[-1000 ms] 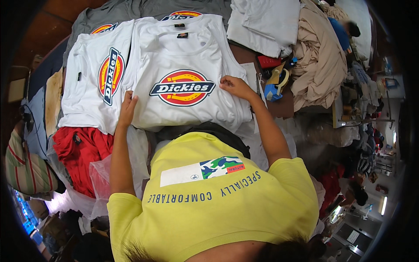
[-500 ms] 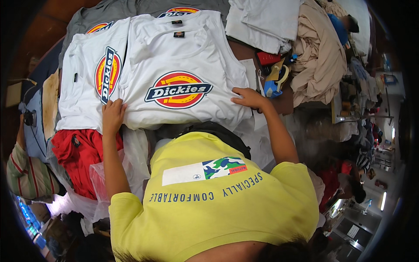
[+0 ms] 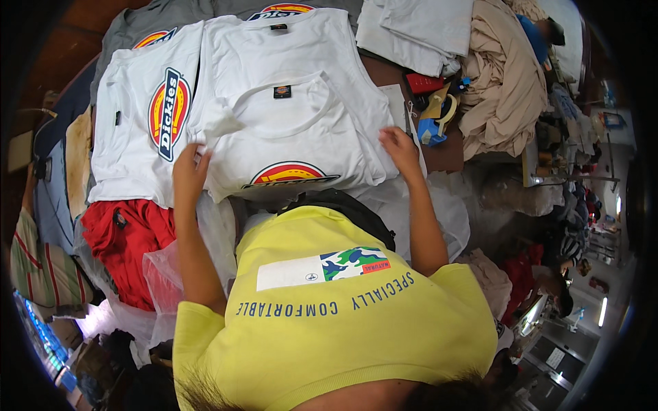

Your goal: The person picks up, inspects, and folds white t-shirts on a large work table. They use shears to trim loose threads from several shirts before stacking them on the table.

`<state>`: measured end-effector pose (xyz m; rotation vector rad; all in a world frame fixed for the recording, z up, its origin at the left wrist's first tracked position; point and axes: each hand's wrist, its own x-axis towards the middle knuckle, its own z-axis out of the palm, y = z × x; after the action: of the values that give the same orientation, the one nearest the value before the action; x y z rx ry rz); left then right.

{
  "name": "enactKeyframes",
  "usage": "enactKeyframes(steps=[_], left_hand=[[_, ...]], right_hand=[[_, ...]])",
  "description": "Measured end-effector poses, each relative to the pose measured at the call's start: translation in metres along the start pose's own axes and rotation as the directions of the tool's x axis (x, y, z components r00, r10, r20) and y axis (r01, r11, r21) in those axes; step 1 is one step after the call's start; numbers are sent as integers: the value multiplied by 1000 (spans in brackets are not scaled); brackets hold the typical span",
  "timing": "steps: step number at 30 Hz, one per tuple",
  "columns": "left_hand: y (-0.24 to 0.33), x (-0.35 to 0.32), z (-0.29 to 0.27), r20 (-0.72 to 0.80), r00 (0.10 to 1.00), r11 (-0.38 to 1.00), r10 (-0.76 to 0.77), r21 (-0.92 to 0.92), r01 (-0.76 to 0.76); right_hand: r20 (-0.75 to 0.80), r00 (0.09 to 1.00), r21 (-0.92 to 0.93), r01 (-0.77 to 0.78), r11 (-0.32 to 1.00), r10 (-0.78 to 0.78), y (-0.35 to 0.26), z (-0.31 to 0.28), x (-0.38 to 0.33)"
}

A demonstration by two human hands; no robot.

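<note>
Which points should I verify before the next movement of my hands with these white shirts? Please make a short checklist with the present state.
1. Front white shirt lies between left hand and right hand: ok.
2. Its dark neck label visible: ok.
3. Its round print fully visible: not ok, lower part out of view.
4. Its cloth smooth: not ok, folds near the neckline.
5. Both hands gripping cloth: cannot tell.
6. Right hand clear of blue tape dispenser: ok.

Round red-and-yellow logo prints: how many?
4: full print on left white shirt; partial print on front white shirt; two partial prints on grey shirts, back left and centre. More may be hidden.
</note>
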<state>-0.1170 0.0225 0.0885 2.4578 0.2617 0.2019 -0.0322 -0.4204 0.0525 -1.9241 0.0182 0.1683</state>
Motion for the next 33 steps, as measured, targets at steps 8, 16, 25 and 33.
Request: enactKeyframes(steps=[8, 16, 25, 33], left_hand=[[97, 79, 119, 111, 992, 941, 64, -338, -23], [96, 72, 152, 544, 837, 597, -51, -655, 462], [122, 71, 130, 737, 644, -80, 205, -643, 761], [117, 88, 118, 598, 801, 386, 34, -747, 541]], right_hand=[[181, 955, -280, 281, 918, -237, -52, 101, 54], [214, 956, 66, 192, 979, -202, -32, 121, 3], [568, 820, 728, -538, 425, 66, -59, 84, 40], [423, 905, 816, -407, 410, 55, -59, 54, 81]])
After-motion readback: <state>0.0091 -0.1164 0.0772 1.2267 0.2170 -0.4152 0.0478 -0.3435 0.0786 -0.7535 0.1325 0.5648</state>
